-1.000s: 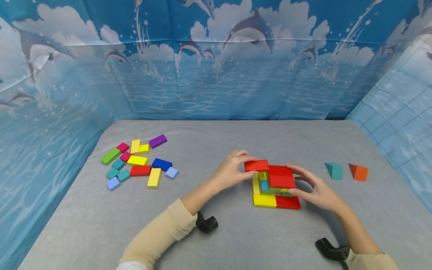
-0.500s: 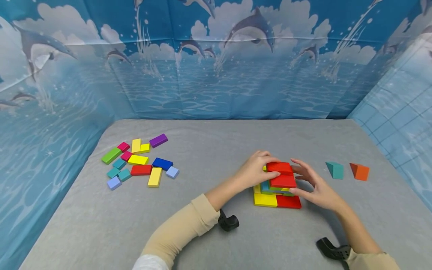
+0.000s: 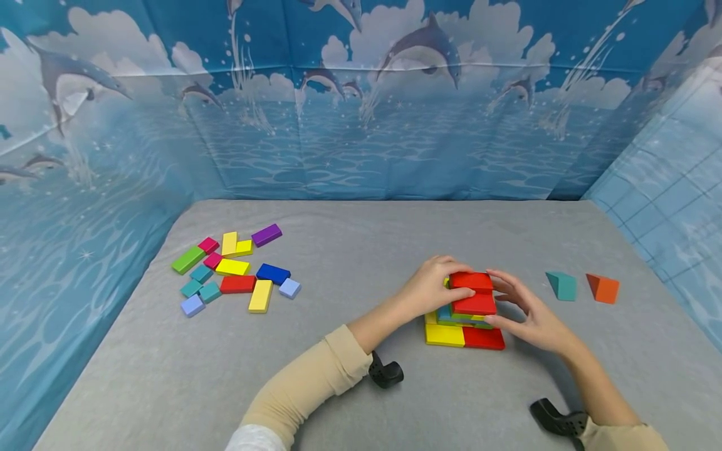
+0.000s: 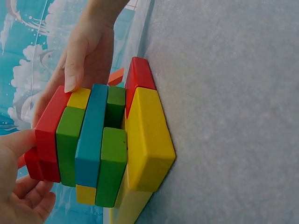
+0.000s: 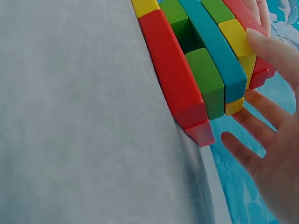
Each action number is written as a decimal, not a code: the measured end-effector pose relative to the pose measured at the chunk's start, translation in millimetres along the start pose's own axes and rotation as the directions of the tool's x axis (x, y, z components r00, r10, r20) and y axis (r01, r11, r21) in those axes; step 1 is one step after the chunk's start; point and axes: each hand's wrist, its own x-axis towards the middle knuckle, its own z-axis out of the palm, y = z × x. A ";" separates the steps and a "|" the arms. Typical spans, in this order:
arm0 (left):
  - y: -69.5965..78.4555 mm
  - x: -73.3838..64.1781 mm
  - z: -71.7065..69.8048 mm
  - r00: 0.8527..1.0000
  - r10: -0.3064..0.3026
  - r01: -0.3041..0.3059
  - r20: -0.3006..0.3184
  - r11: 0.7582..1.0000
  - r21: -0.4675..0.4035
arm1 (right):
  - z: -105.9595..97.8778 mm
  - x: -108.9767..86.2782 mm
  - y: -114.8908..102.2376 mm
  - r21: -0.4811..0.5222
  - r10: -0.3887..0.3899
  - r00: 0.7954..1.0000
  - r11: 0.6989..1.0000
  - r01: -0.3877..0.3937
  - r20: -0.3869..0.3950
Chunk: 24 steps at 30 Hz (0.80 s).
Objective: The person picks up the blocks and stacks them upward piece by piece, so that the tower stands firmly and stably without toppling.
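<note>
A stack of flat wooden blocks stands on the table, with a yellow block (image 3: 445,335) and a red block (image 3: 484,338) in its bottom front row. Above these are green blocks (image 4: 113,163), a teal block (image 4: 92,135) and small yellow blocks. Red blocks cover the top. My left hand (image 3: 431,285) pinches a red block (image 3: 471,282) at the rear of the top, thumb in front and fingers behind. My right hand (image 3: 527,311) spans the stack's right end. Its thumb touches the corner by a yellow block (image 5: 236,37); its fingers extend along the far side.
At the left lie several loose blocks, among them a green block (image 3: 188,260), a purple block (image 3: 267,235), a dark blue block (image 3: 273,274) and a red block (image 3: 238,284). Teal (image 3: 561,285) and orange triangular blocks (image 3: 603,288) stand to the right. A dolphin-print curtain (image 3: 361,138) borders the table.
My left hand has carried the red block rightward from the stack's left edge onto its rear top. In the last half second it has barely moved. My right hand stays at the right end.
</note>
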 end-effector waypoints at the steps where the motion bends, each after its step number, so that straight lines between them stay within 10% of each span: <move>1: 0.0 -0.1 0.3 1.000 -0.002 0.002 -0.002 1.000 -0.007 | 0.1 0.0 -0.1 -0.004 -0.002 1.000 1.000 0.002 -0.002; 17: -6.2 -5.2 4.5 0.999 -0.007 0.002 -0.051 0.996 -0.092 | 1.7 0.4 -1.3 -0.043 -0.009 1.000 0.999 0.008 -0.011; 24: -34.7 -36.9 -29.1 0.992 0.003 -0.029 -0.124 0.978 -0.209 | 2.3 0.5 -2.2 -0.043 0.018 1.000 0.999 -0.019 -0.024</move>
